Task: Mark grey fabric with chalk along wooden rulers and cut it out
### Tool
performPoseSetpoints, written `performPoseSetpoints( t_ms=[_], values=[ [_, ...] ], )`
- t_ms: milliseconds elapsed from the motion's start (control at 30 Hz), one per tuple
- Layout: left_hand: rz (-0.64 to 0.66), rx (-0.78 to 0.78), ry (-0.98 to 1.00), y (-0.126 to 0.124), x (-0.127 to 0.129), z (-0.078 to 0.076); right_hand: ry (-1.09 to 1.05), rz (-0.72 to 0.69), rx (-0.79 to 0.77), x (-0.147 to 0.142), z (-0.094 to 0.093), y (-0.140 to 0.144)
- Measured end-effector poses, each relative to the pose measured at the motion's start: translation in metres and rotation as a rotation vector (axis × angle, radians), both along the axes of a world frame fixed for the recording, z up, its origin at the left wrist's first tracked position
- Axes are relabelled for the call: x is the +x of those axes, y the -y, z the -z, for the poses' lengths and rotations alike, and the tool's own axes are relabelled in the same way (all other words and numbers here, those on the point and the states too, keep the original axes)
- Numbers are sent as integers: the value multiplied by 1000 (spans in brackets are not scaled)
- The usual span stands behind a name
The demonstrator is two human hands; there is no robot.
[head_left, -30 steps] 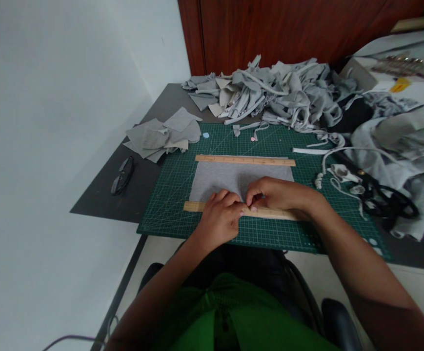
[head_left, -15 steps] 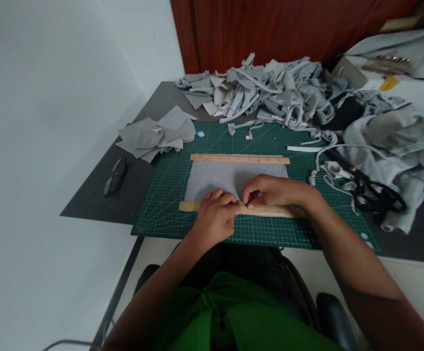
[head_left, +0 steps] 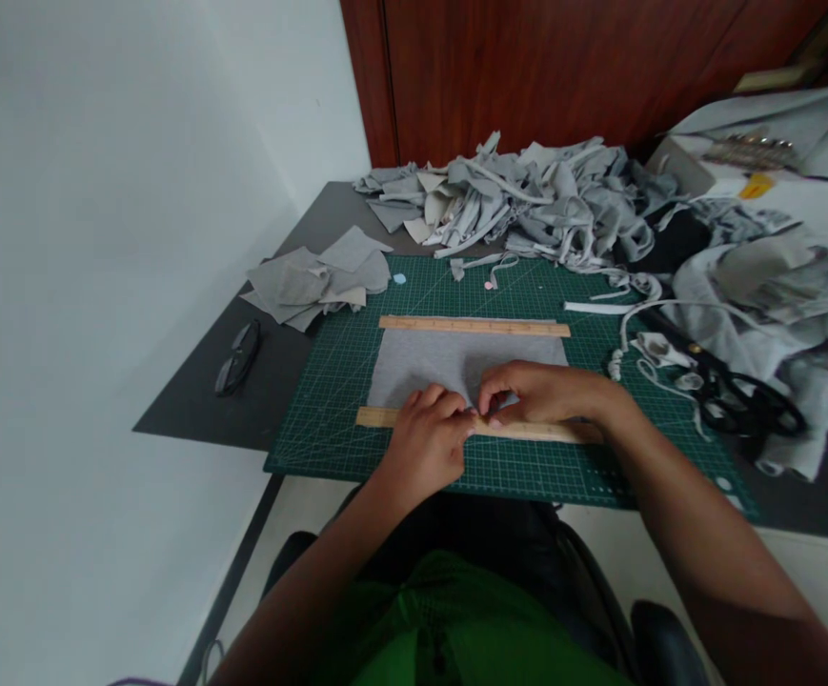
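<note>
A piece of grey fabric [head_left: 428, 357] lies flat on the green cutting mat [head_left: 313, 410]. One wooden ruler [head_left: 474, 327] rests along its far edge, and a second wooden ruler [head_left: 542, 432] runs along its near edge. My left hand [head_left: 432, 433] is closed over the near ruler, its thumb and fingertips pressed together at the ruler's middle. Right beside them, my right hand [head_left: 524, 393] pinches with thumb and forefinger at the fabric and ruler edge. Whatever sits between those fingertips is too small to make out.
Fabric scraps [head_left: 528, 200] are heaped at the back, with flat grey pieces [head_left: 313, 276] at the left. Glasses [head_left: 238, 357] lie on the dark table. Black scissors [head_left: 742, 391] lie at the right beside bunched cloth [head_left: 728, 276]. A white box [head_left: 692, 167] stands behind.
The whole scene sits slightly lower and further right, as my head has shifted. Both hands stay at the same spot on the near ruler, with only slight finger movement.
</note>
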State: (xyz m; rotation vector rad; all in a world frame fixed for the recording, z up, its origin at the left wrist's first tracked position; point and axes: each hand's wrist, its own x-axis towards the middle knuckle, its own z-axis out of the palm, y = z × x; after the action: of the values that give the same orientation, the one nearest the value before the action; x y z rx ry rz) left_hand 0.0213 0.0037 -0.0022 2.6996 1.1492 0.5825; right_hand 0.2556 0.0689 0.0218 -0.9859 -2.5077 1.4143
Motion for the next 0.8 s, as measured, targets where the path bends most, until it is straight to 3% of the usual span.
performPoseSetpoints(
  t_ms=[167, 333, 533, 667, 800],
  values=[
    [-64, -10, -14, 4, 1, -6, 27, 75, 226, -13, -2, 6],
    [-107, -31, 35, 6, -2, 2, -101, 179, 484, -29, -7, 18],
    [-88, -9, 177, 6, -5, 17, -369, 327, 487, -56, 5, 37],
    [-161, 31, 201, 7, -5, 26, -405, 363, 528, -78, 16, 53],
    [-133, 35, 231, 7, -5, 33, -389, 390, 631, -88, 14, 62]
  ],
)
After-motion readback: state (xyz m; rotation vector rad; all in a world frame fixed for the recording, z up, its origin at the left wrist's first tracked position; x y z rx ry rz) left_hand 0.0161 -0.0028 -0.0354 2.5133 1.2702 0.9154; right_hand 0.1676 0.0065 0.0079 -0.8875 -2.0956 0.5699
